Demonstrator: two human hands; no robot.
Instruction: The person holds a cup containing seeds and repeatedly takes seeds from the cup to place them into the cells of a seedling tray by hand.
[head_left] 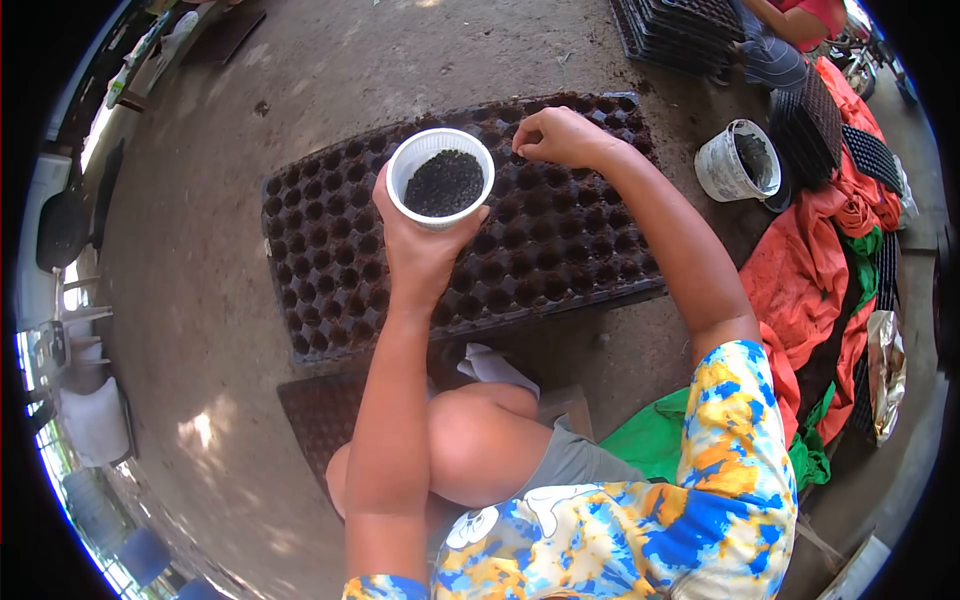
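Note:
My left hand (425, 245) is wrapped around a white plastic cup (398, 165), held over the seedling tray. Small dark grains (445, 184), which look like seeds, partly fill the cup. To its right, my right hand (560, 138) hovers above the far part of the tray with its fingertips pinched together; whatever they hold is too small to make out. The large black seedling tray (530, 235) lies on the ground in front of my knees. Its many round cells contain dark brown soil with dimples in them. My left hand and the cup hide some middle cells.
A soil-smeared white bucket (715, 170) stands right of the tray. Stacked black trays (675, 35) sit at the back, near another person (790, 40). Red cloth (800, 270) and green cloth (655, 435) lie at right. Another tray (310, 410) is partly under my legs.

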